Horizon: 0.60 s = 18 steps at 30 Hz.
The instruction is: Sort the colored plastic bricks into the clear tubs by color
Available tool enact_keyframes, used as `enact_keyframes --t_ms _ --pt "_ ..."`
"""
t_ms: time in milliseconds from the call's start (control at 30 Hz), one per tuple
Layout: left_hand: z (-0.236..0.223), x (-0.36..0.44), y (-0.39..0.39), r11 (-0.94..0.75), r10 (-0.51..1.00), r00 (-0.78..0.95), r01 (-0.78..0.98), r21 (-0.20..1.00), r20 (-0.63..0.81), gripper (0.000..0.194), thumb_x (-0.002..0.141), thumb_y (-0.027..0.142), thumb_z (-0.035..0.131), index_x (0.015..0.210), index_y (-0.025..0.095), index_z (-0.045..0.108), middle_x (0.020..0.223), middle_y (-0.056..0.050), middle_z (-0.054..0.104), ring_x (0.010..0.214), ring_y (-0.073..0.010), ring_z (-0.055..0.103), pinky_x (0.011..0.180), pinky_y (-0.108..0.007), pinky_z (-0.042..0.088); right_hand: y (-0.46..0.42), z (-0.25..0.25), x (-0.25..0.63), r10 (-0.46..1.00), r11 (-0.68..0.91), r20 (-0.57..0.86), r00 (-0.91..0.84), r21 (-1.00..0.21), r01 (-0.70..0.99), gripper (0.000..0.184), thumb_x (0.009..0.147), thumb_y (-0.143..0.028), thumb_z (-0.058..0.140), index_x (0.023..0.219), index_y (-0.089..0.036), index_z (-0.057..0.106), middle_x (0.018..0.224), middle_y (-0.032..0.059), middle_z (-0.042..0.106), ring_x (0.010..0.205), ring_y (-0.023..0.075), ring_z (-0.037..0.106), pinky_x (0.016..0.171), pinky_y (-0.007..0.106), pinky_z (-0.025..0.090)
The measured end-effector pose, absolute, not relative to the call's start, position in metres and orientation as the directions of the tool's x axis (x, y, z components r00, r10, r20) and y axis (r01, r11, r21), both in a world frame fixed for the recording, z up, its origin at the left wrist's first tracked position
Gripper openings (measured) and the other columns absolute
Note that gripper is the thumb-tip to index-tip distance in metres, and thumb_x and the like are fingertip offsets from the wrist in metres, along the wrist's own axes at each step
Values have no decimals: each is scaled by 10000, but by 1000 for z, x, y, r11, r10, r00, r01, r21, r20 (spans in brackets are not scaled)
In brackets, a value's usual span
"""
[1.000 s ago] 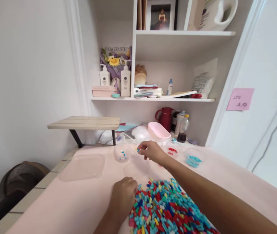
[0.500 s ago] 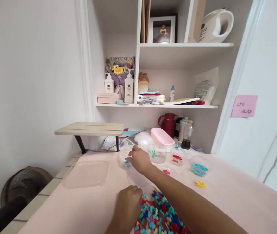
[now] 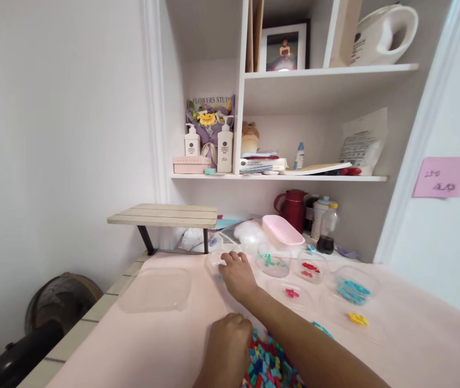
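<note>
My right hand (image 3: pixel 238 275) reaches over a small clear tub (image 3: pixel 212 260) with a few blue pieces. Its fingers are bent and slightly apart, and I make out nothing held between them. Closer to me, my left hand (image 3: pixel 228 342) is curled into a fist at the left edge of a pile of small coloured plastic bricks (image 3: pixel 268 361). Its fingertips are hidden, so what it may hold does not show. My right forearm covers part of the pile.
Clear tubs hold green pieces (image 3: pixel 272 261), red pieces (image 3: pixel 309 268) and light-blue pieces (image 3: pixel 353 291). Pink pieces (image 3: pixel 292 293) and yellow pieces (image 3: pixel 358 319) lie on clear lids. A clear lid (image 3: pixel 157 291) lies left. Behind stand a pink basin (image 3: pixel 282 230), a red jug (image 3: pixel 293 210) and a small wooden stand (image 3: pixel 163 214).
My right hand has moved left to the tub; the blue piece earlier at its fingertips no longer shows there. My left hand stays curled by the pile. The whole view has shifted.
</note>
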<state>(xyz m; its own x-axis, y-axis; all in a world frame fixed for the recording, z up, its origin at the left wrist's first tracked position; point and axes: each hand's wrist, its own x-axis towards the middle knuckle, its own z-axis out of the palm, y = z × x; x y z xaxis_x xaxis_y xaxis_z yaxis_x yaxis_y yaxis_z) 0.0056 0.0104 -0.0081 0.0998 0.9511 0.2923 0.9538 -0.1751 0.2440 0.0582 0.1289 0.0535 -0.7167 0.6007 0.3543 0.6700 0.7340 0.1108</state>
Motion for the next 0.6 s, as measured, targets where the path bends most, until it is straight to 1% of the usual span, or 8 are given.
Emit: enact_keyframes --t_ms 67,133,200,267,333,433,533,600 --pt "-6 5 10 -179 950 99 951 254 297 246 736 53 453 737 209 644 784 -43 683 771 -181 612 676 -260 402 129 56 64 607 728 356 -711 111 677 285 831 -99 485 983 -190 708 1281 125 540 1149 288 454 957 441 287" --pt "-5 5 9 -178 948 93 947 266 303 245 725 45 452 713 210 633 755 -37 673 744 -174 602 654 -253 393 128 60 71 618 720 364 -697 95 688 338 815 -110 525 1095 -233 668 1329 108 506 1156 285 461 952 434 302" --pt "-5 4 9 -183 945 90 942 281 313 242 713 38 451 683 210 618 724 -27 661 720 -164 593 634 -243 382 127 67 85 623 725 385 -681 42 687 478 788 -131 579 1243 -277 573 1388 101 452 1176 283 461 953 432 318" --pt "-4 2 8 -195 940 90 933 302 329 246 698 26 444 658 211 601 700 -12 648 706 -149 585 628 -229 375 124 79 107 615 749 423 -666 -49 661 548 783 -162 606 1308 -288 510 1402 104 437 1184 279 470 955 431 338" --pt "-4 0 7 -208 933 86 923 325 351 262 676 7 426 635 211 585 678 3 636 688 -132 578 625 -215 371 121 93 138 595 780 474 -649 -147 608 440 815 -185 580 1247 -270 567 1337 101 504 1157 261 507 954 418 364" --pt "-3 -2 6 -222 919 75 909 352 386 277 634 -13 400 603 209 562 642 18 614 644 -115 565 607 -203 366 113 111 195 596 802 503 -626 -328 500 262 849 -215 538 1075 -239 670 1150 82 630 1005 215 601 890 343 437" --pt "-2 -3 5 -242 902 72 901 360 426 271 635 -6 392 580 210 544 619 18 597 616 -114 558 590 -204 371 104 111 254 729 683 448 -517 -528 505 233 861 -305 519 962 -212 707 961 70 690 814 198 648 747 313 493" --pt "-2 -3 5 -254 888 70 899 357 455 274 645 -2 382 575 214 536 614 14 588 614 -120 557 592 -209 385 98 98 288 820 562 372 -435 -669 487 291 863 -381 508 955 -191 708 846 63 693 683 184 648 654 303 507"
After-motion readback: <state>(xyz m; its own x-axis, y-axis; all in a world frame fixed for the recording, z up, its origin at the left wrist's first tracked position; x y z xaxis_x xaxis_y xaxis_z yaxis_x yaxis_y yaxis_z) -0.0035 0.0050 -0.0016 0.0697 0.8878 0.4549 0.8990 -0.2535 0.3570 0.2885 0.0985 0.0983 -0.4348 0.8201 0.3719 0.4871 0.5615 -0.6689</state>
